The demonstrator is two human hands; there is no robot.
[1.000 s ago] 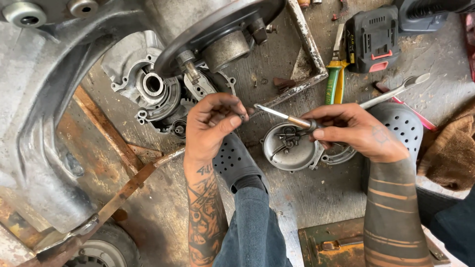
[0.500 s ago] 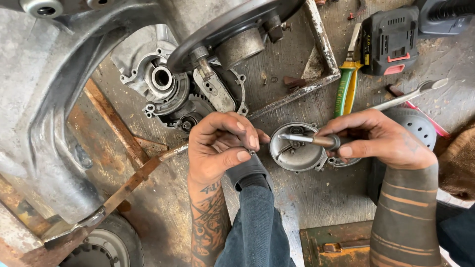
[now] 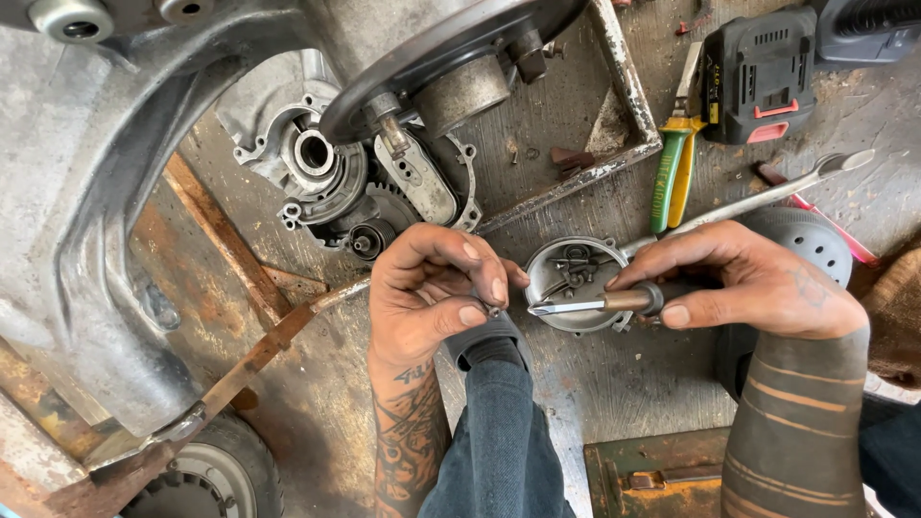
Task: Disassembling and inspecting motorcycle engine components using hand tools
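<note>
Right now we hold a screwdriver (image 3: 600, 303) in our right hand (image 3: 739, 283), fingers closed around its handle, its blade lying level just over the near rim of the small round metal dish (image 3: 576, 283) of screws. Left of the dish, our left hand (image 3: 432, 297) pinches something tiny between thumb and forefinger, likely a screw (image 3: 493, 310), though it is too small to be sure. We judge this the pairing step: fastener meeting driver tip. Next calls for steady alignment, tip seated squarely before carrying both toward the engine casing (image 3: 326, 182) beyond the dish.
</note>
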